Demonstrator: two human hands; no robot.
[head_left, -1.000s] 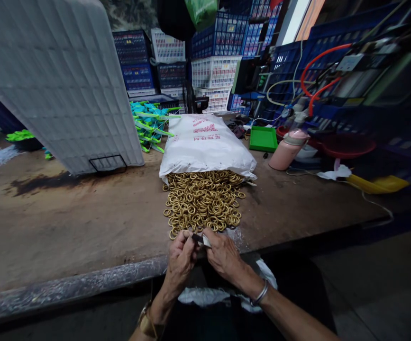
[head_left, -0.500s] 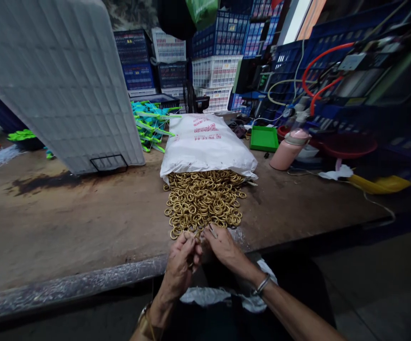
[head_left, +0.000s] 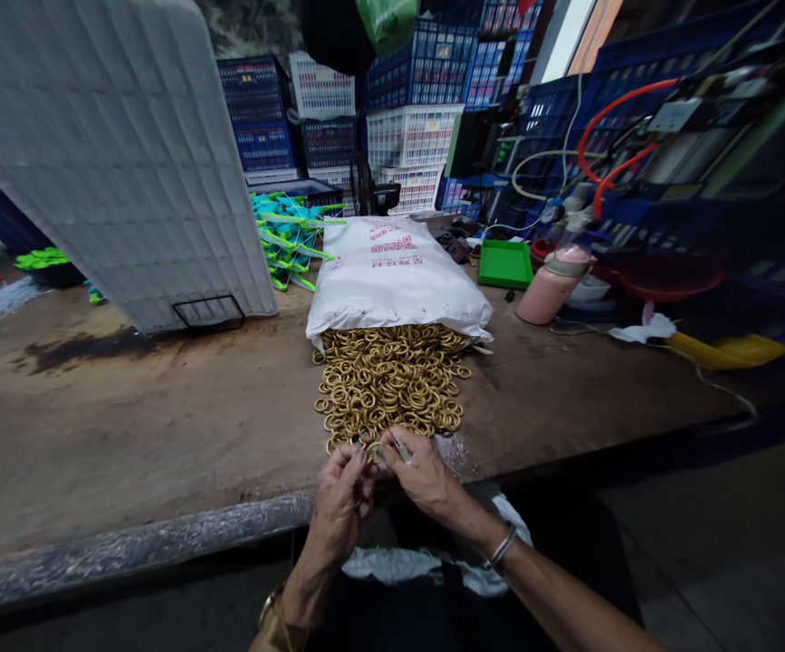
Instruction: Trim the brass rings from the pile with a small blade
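A heap of gold-coloured rings spills from the mouth of a white printed sack on the bench. Just in front of the heap, at the bench's front edge, my two hands nearly meet. One gold ring sits between them, pinched by the thumb and fingers of my left hand. My right hand is closed around a slim grey blade-like tool, only part of which shows. Its fingertips are at the ring's right side; whether they touch it is unclear.
A tall grey ribbed panel stands on the left of the bench. Behind the sack are green and blue plastic parts and stacked crates. To the right stand a green tray and a pink bottle.
My left hand has shifted slightly left, and the ring between my hands now shows more clearly. My right hand has turned a little and moved slightly left.
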